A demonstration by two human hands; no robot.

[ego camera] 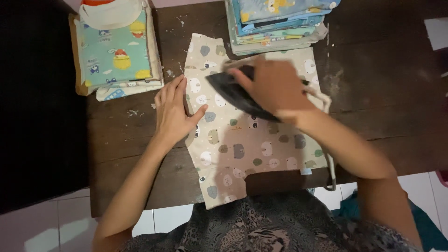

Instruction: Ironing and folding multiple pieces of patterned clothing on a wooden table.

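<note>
The step in hand looks like ironing: the right hand [276, 86] is closed around the handle of a dark iron [235, 93], whose sole rests on the upper middle of a beige printed garment [242, 149]. That garment lies spread flat on the dark wooden counter [373, 93], its lower edge hanging toward the person. The left hand [175, 109] lies open and flat, fingers together, pressing the garment's left edge with the thumb on the cloth, holding it taut. A pale cord [329, 140] runs from the iron down over the counter's near edge. Judged from this, the next pass calls for sliding the iron over the unpressed lower part while the flat hand stays well off its path and keeps the cloth from bunching. By count: one iron, one garment being pressed, two hands, and two stacks of folded cloth, a left stack [116, 56] at the far left corner and a right stack [275, 23] at the far edge just above the garment.
</note>
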